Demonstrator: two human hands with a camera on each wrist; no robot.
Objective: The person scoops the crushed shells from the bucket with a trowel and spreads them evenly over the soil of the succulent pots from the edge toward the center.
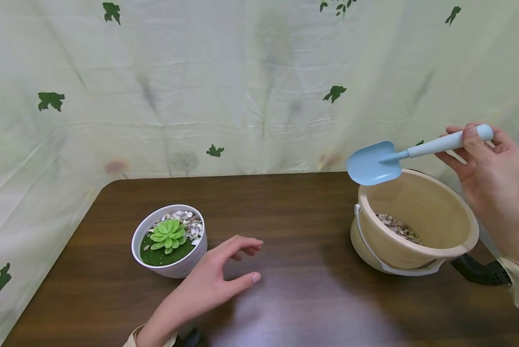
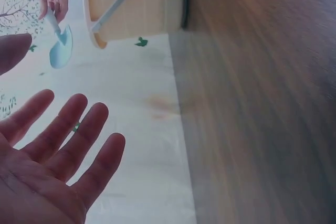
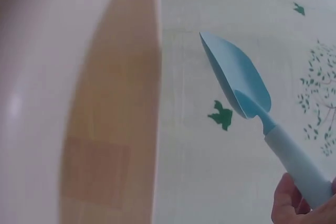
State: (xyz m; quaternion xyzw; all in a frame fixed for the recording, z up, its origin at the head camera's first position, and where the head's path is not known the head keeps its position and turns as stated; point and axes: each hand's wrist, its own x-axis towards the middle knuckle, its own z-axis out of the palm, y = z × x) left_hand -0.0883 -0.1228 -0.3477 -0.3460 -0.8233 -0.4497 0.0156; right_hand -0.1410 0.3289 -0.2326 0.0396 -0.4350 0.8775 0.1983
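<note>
A light-blue trowel (image 1: 374, 163) is held near the end of its pale handle by my right hand (image 1: 493, 166), thumb on top and fingers beneath. Its blade hangs over the left rim of a beige bucket (image 1: 469, 231). Small pebbles (image 1: 398, 228) lie at the bottom of the bucket. The blade's visible face carries nothing in the right wrist view. My left hand (image 1: 218, 274) hovers over the table with fingers spread loosely, holding nothing. Just behind it stands a white pot (image 1: 136, 241) with a green succulent (image 1: 168, 235), white stones (image 1: 190, 222) and green moss-like cover (image 1: 157, 256).
The brown wooden table (image 1: 276, 217) ends at a pale curtain (image 1: 242, 96) printed with green bird shapes. A white handle (image 1: 367, 246) hangs down the bucket's near side. The bucket stands at the table's right, the pot at its left.
</note>
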